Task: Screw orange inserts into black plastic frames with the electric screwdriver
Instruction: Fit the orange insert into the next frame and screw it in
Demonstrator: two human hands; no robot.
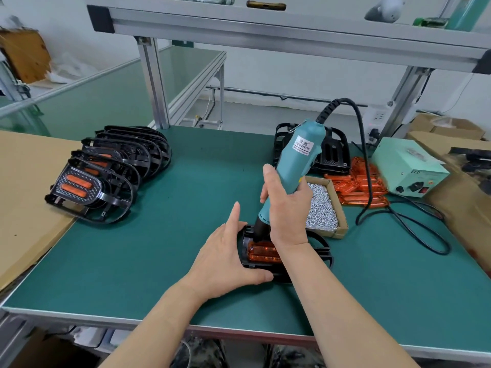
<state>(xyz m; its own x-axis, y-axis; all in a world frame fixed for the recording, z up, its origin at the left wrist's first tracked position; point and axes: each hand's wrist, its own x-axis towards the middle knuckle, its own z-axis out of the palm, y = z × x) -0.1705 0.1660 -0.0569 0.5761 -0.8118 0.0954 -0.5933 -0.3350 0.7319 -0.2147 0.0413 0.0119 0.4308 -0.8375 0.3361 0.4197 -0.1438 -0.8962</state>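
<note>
Gripping the teal electric screwdriver (295, 160), the right hand (285, 205) had its fingers and thumb wrapped round the lower body of the tool, which stood nearly upright and leaned a little to the right. Its dark nose was down on the left end of an orange insert (263, 253) seated in a black frame (318, 248) – the frame lay flat on the green worktop (159, 248), near its front edge.

The left hand (228, 258) was against that frame's left end, fingers mostly straight, the thumb laid along the near edge and the forefinger raised; nothing was closed inside it.

Just behind and right of the frame sat a cardboard box of silver screws (321, 205). Farther right of it lay a heap of loose orange inserts (364, 184), and beyond those a pale green power unit (406, 166). Behind the frame stood empty black frames (332, 152). Well to its left, a row of fitted frames (106, 171) leaned one on another – partly on a cardboard sheet (24, 187).
</note>
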